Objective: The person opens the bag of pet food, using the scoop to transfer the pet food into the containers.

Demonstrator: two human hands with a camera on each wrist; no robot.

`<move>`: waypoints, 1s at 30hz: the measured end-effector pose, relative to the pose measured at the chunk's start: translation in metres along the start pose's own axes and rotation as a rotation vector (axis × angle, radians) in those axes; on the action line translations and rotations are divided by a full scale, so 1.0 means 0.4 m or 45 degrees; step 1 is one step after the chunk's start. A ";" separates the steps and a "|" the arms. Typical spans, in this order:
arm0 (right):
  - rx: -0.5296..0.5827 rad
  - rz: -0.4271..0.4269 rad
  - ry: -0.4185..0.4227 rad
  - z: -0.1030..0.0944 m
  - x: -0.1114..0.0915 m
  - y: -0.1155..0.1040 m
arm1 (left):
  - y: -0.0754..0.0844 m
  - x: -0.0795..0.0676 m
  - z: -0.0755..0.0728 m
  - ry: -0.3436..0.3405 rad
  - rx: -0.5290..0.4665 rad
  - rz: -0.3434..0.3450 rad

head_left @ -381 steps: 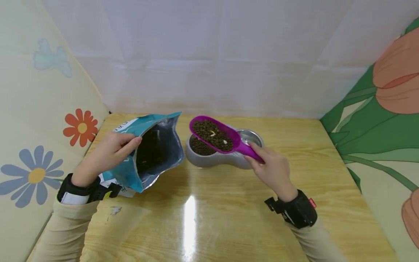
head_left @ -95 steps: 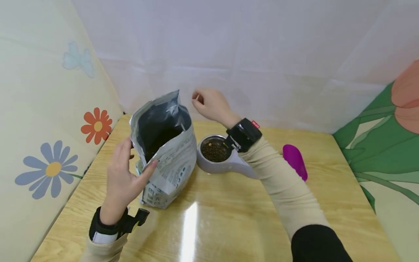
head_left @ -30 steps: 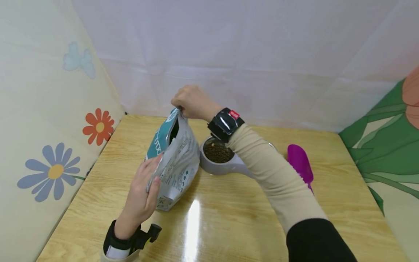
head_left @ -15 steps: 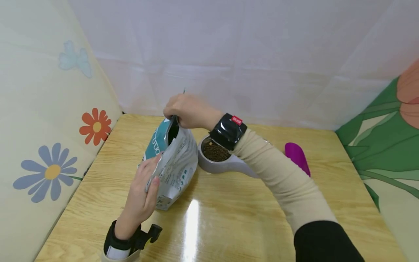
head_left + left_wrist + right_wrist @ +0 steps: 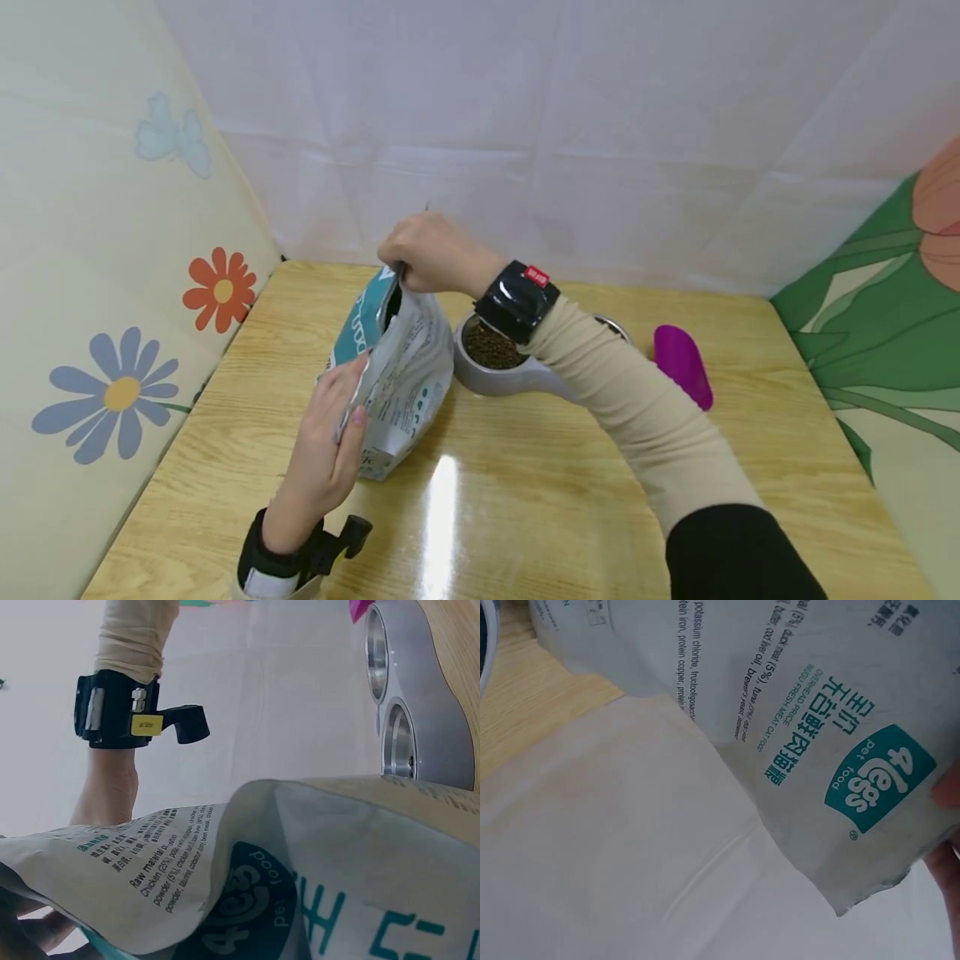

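A teal and silver-grey cat food bag point(image 5: 405, 392) stands on the table at the left, its mouth drawn to a narrow dark slit. My left hand point(image 5: 318, 450) pinches the near edge of the mouth, thumb on the printed grey side. At the far top corner, my right hand point(image 5: 435, 250) grips the rim with curled fingers. The right wrist view shows the bag's printed back point(image 5: 802, 712) with a fingertip at the right edge. Close beside the bag sits a grey double bowl point(image 5: 487, 383); brown kibble point(image 5: 491, 346) lies in its left cup. My right forearm hides part of it.
A magenta scoop point(image 5: 681, 362) lies on the wooden table point(image 5: 555, 500) to the right, its handle behind the right sleeve point(image 5: 637, 408). A white sheet point(image 5: 480, 125) hangs behind the table, and flower-patterned panels point(image 5: 112, 250) flank it.
Earlier my right hand held the kibble-filled scoop over the bowl; the scoop now lies at right. The bag was turned, my right hand took its far rim, and its wide mouth narrowed.
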State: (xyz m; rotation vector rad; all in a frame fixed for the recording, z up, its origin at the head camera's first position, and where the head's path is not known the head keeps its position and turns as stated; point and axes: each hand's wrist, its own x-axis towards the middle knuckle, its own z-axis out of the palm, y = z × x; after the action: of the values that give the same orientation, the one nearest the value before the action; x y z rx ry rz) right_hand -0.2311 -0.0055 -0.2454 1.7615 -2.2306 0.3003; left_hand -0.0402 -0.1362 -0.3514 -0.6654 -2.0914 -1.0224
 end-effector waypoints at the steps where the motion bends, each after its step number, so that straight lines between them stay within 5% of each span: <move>1: -0.004 0.010 0.001 0.001 0.000 0.000 | 0.001 0.000 0.001 0.004 0.004 0.007; 7: 0.022 0.051 -0.066 0.000 -0.003 -0.007 | 0.002 0.002 0.004 0.023 0.020 0.001; 12: 0.166 -0.035 -0.132 -0.004 -0.003 -0.031 | 0.000 0.003 0.003 0.051 0.012 0.011; 30: 0.031 0.052 0.006 0.017 -0.009 -0.054 | -0.002 0.000 0.004 0.066 0.048 -0.027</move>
State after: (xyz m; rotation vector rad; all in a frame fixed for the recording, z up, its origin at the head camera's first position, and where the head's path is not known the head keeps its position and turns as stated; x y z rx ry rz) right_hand -0.2099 -0.0094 -0.2535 1.7270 -2.2715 0.3417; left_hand -0.0413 -0.1351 -0.3524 -0.5927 -2.0720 -0.9990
